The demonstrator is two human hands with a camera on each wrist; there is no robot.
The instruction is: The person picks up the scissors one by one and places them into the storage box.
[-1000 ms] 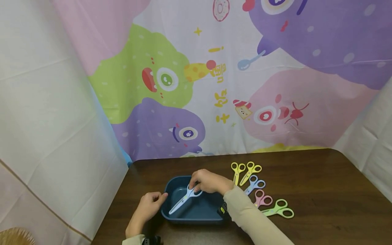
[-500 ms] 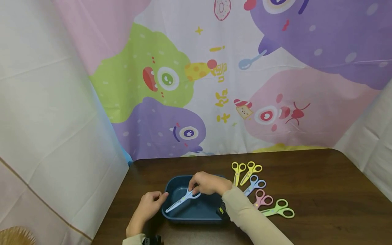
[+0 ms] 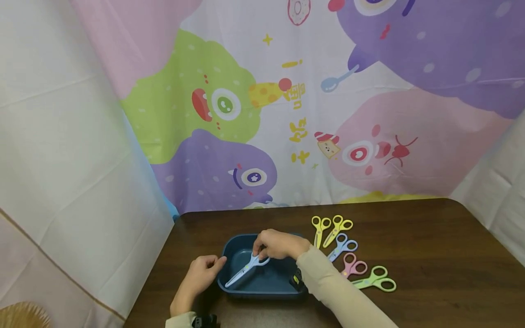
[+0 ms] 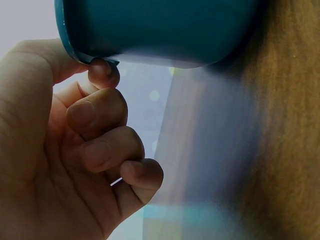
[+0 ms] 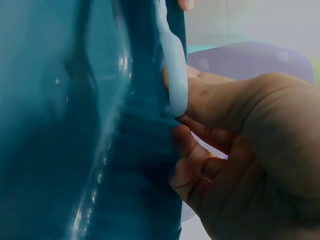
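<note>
A dark teal tray (image 3: 262, 294) with raised walls stands on the brown table. Over its inside, my right hand (image 3: 280, 244) pinches light blue scissors (image 3: 245, 270) by the handle loops, blades pointing to the lower left. Close up in the right wrist view, a pale blue handle loop (image 5: 175, 75) sits at the thumb and fingertips of the right hand (image 5: 235, 130). My left hand (image 3: 201, 278) holds the tray's left rim between thumb and index finger. In the left wrist view, the other fingers (image 4: 112, 145) curl below the tray's edge (image 4: 80, 55).
Right of the tray lie two yellow scissors (image 3: 338, 230), blue scissors (image 3: 343, 246), pink scissors (image 3: 353, 265) and green scissors (image 3: 376, 279). The right sleeve (image 3: 336, 291) overlaps some of their blades. A cartoon-printed cloth (image 3: 303, 182) hangs behind the table.
The scissors' blade tips swing slightly left and then back inside the tray, while the right hand stays about in place. The left hand keeps its hold on the rim.
</note>
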